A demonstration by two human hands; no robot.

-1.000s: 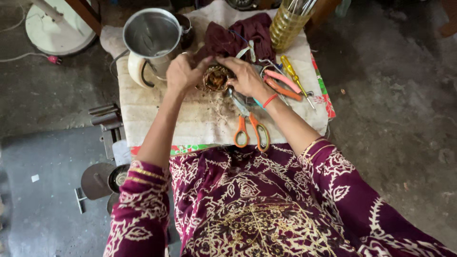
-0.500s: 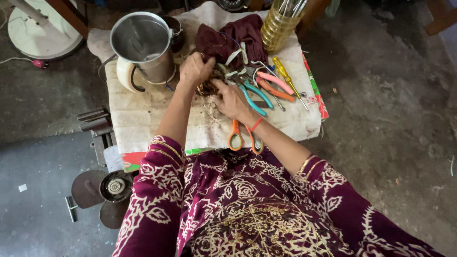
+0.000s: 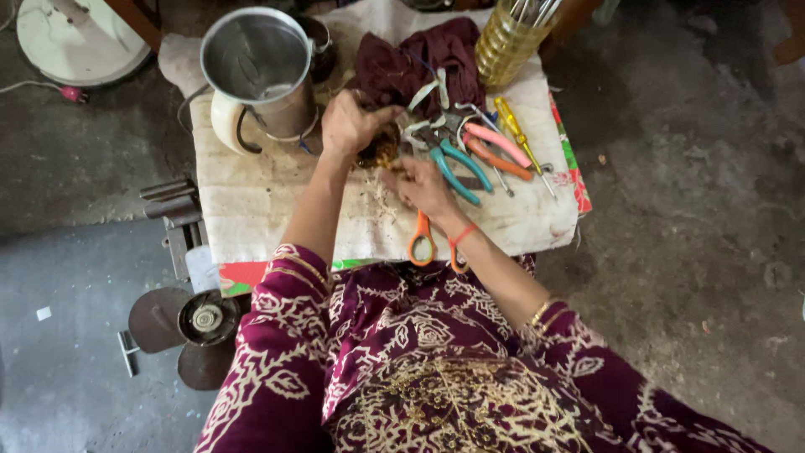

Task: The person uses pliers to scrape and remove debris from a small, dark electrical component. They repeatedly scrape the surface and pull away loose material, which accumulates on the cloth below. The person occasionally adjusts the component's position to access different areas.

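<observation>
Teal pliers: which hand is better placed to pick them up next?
Probably right. The right hand lies directly beside the teal pliers, while the left hand is clasped on the small brownish object, farther from them and occupied.

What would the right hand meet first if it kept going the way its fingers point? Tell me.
The right hand points up and left, toward the small brown lump that the left hand grips. That lump comes first; the fingertips already look to touch it, though depth is unclear.
</observation>
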